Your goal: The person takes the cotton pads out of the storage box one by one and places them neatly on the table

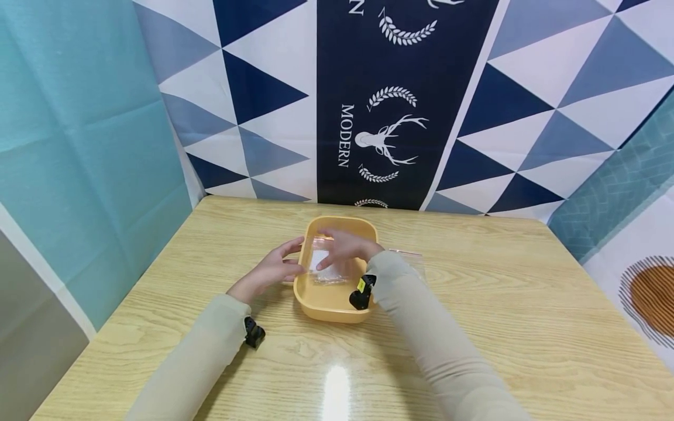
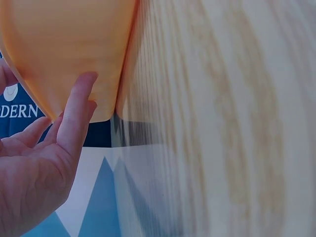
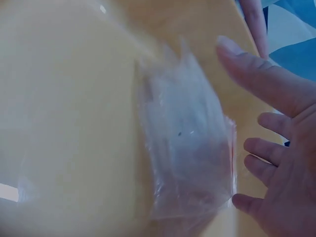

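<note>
A yellow-orange plastic bin (image 1: 332, 314) stands on the table, with clear zip-lock plastic bags (image 1: 329, 275) lying inside it. My left hand (image 1: 271, 272) is at the bin's left side; in the left wrist view its extended fingers (image 2: 74, 113) lie against the outer wall. Over the inside of the bin is my right hand (image 1: 344, 245), thumb and fingers spread. The right wrist view shows these bags (image 3: 190, 143) beside the right hand (image 3: 281, 153), with nothing gripped. How many bags lie there cannot be made out.
Another clear zip-lock bag (image 1: 413, 260) lies on the wooden table (image 1: 505, 304) right of the bin, partly hidden by the right sleeve. Behind the table hangs a patterned cloth (image 1: 274, 99), and a light blue cloth (image 1: 89, 146) hangs at the left.
</note>
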Motion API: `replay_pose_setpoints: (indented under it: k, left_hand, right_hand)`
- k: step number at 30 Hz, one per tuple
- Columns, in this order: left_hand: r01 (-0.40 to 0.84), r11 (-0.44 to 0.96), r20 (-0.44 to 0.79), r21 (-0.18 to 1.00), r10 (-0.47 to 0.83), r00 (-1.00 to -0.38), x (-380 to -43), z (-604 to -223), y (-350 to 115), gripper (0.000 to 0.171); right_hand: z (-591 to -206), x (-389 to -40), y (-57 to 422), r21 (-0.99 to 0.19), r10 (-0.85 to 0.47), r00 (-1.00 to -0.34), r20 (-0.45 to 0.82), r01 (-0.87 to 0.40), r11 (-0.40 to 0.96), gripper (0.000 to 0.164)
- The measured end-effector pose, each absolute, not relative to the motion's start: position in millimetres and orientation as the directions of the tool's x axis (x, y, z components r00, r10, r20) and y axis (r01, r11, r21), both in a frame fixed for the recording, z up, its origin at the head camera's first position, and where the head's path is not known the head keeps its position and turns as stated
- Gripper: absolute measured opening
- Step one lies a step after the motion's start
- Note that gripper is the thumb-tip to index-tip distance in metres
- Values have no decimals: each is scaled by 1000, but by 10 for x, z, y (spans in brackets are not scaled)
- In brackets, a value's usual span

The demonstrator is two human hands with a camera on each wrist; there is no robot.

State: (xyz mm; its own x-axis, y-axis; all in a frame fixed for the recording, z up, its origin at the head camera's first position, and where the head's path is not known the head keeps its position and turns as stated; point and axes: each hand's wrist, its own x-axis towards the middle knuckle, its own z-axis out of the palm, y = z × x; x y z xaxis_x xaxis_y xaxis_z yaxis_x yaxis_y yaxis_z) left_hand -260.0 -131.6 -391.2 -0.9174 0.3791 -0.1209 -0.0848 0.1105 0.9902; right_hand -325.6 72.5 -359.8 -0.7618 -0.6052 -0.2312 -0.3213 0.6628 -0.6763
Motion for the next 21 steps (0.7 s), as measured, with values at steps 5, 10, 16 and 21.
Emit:
replay_pose_setpoints:
  k: [5,10,16,21]
  left_hand:
    - [-87,109,-122,990,385,-915,-2598,-3916,-1314,77]
    - [-87,108,-123,990,387,-914,-2590,-3912,-1314,77]
    - [-92,118,-131,989,376,-917,-2591,-3909,-1314,78]
    - [-99,126,-139,987,371,-918,-2600,-3916,-1308,78]
  right_hand:
    - [-3660,-3255,752,-635,-599,-730,-329,-298,713,100]
    - [-3731,-3268,754,-659,-601,-716,-357,-262,704,99]
    - [-3750,-3268,731,-623,-594,-723,-352,-293,725,92]
    - [-3755,-3263,716,-575,-590,-728,-350,-330,749,84]
